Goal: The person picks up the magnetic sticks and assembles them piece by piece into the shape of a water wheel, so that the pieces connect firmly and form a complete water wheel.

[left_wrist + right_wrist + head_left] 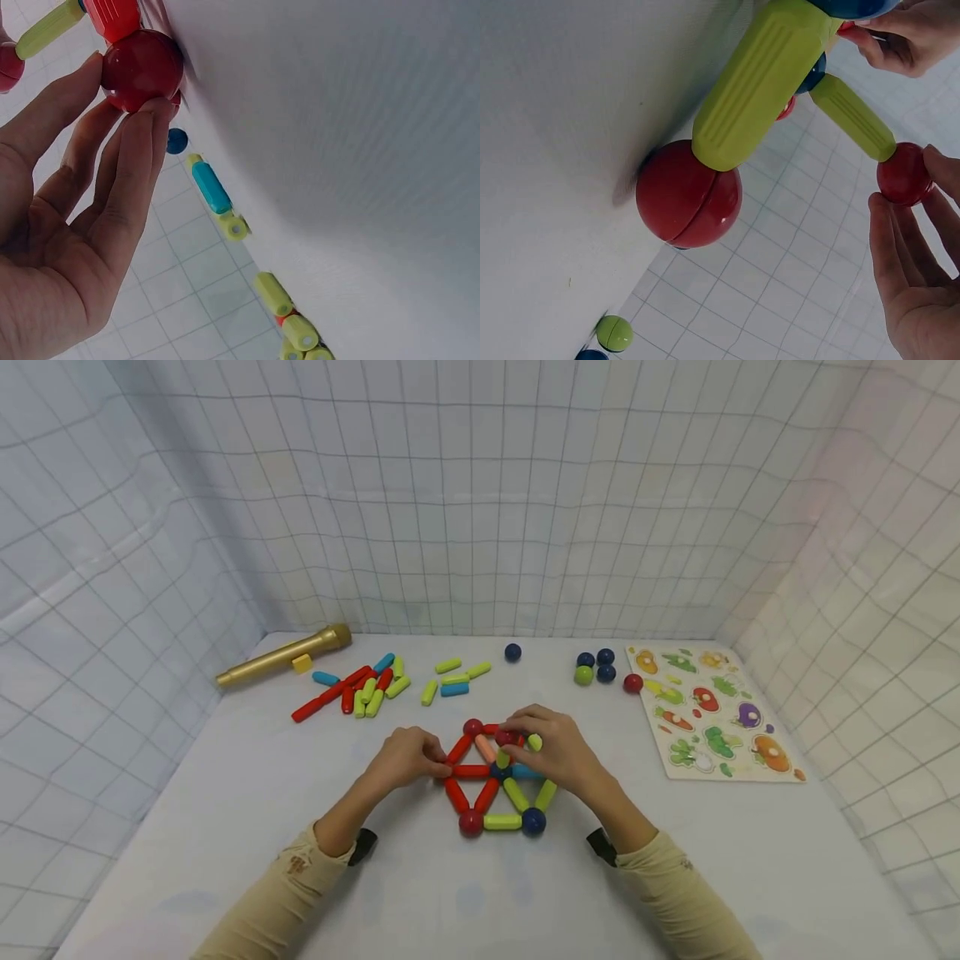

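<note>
A flat frame of coloured building rods and balls lies on the table, its rods meeting at a dark blue centre ball (501, 770). At its left corner, my left hand (408, 758) pinches a red ball (142, 71) between thumb and fingertips, with a red rod against that ball. From the centre ball a lime-green rod (853, 116) stands up at a tilt. On its top end is another red ball (904, 176), which my right hand (558, 747) holds between thumb and fingers. Red, lime and blue rods form triangles around the centre; the right corner is partly hidden behind my right hand.
Loose rods (360, 693) lie piled at the back left near a gold toy microphone (285, 656). Several lime rods and a blue rod (454, 690) lie behind the frame. Loose balls (606, 673) sit back right, beside a vegetable puzzle board (678, 752). Grid-patterned cloth walls enclose the table.
</note>
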`<state>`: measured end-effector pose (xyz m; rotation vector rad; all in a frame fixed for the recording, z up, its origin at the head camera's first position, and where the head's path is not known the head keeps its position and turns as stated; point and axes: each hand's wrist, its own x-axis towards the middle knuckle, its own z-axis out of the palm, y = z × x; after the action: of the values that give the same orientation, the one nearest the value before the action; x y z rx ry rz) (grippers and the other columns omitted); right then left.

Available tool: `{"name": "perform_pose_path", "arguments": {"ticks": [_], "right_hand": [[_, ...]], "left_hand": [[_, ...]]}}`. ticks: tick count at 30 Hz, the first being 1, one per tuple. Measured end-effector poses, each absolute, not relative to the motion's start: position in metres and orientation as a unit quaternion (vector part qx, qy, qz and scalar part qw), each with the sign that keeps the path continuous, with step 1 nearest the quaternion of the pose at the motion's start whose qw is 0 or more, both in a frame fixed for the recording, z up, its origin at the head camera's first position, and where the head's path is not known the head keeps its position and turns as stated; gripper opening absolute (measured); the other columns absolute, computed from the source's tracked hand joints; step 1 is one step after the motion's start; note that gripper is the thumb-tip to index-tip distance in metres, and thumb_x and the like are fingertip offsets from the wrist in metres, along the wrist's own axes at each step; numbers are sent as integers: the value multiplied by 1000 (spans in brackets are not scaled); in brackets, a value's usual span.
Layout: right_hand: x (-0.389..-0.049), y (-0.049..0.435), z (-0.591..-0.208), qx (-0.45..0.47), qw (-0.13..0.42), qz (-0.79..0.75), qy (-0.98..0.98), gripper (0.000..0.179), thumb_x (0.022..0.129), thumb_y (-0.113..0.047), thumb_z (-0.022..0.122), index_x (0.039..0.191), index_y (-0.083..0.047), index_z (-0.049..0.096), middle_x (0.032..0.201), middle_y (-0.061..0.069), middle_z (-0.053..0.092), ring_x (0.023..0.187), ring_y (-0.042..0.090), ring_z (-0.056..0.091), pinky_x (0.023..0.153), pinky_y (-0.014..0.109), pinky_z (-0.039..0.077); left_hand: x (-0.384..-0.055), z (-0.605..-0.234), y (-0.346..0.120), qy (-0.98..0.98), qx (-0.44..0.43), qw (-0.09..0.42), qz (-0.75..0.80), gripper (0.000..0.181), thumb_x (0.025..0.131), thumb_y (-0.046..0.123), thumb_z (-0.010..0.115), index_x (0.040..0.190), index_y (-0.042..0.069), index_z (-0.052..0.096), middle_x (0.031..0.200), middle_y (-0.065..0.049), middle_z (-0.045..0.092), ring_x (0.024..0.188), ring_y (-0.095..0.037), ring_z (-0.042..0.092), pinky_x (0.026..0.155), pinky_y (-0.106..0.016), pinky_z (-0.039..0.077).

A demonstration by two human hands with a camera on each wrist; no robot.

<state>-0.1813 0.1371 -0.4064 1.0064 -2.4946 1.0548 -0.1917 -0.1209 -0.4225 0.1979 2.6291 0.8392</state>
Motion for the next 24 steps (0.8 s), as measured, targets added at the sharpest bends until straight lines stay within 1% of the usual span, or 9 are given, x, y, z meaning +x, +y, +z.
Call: {"name": "perform_pose_path", "arguments": {"ticks": [3,5,7,10,12,14,17,19,24], "right_hand": [[-180,138,-409,338,128,368,-857,24,81,-12,79,104,-7,75,103,6,65,89,20,65,75,38,58],[-179,138,-410,333,126,372,-857,26,81,-14,79,106,-8,75,102,6,64,88,22,64,74,38,57],[-179,139,-410,326,126,378,-857,30,81,-14,79,110,-7,73,101,6,64,88,21,65,75,37,58],[-179,139,-410,312,128,390,-857,32,81,-13,79,111,-7,70,100,4,66,88,18,66,79,36,59],[-179,139,-411,302,130,397,-857,31,80,-13,80,109,-7,70,99,3,67,88,15,67,80,35,59],[-177,138,-412,295,129,403,-856,29,79,-13,80,106,-8,70,98,2,67,87,14,67,79,36,59],[-175,137,-415,294,128,407,-855,28,79,-13,81,105,-8,71,96,2,67,87,15,67,79,37,59],[-175,136,-415,296,129,405,-855,28,78,-12,81,104,-8,71,96,2,67,87,16,67,79,35,59],[-176,135,-414,300,138,399,-855,28,77,-11,82,103,-8,72,95,2,66,86,16,67,78,31,59]], "left_hand": [[-202,-416,-126,930,78,208,294,14,86,23,75,94,11,76,79,0,71,77,-16,57,68,-26,48],[-216,-409,-129,936,73,196,284,16,87,22,72,96,9,76,82,-3,72,77,-16,59,68,-26,50],[-237,-403,-131,947,52,166,269,19,89,21,70,99,5,76,87,-8,73,77,-17,62,69,-27,50],[-271,-402,-125,969,7,96,229,24,90,20,68,102,-1,73,94,-14,72,80,-23,63,70,-30,52],[-288,-406,-119,976,-20,75,204,30,90,22,69,105,-4,69,100,-17,71,86,-26,63,75,-34,54],[-300,-413,-114,980,-34,68,183,38,89,25,70,110,-6,65,105,-19,68,90,-28,63,79,-37,56],[-309,-422,-112,982,-46,83,165,48,87,26,73,118,-8,59,111,-21,66,94,-29,61,84,-39,55],[-310,-426,-113,982,-48,88,161,50,86,24,73,121,-8,56,113,-22,64,94,-29,60,85,-40,55],[-307,-422,-118,983,-42,76,164,39,88,17,67,115,-9,58,108,-23,65,90,-29,61,81,-40,56]]}}
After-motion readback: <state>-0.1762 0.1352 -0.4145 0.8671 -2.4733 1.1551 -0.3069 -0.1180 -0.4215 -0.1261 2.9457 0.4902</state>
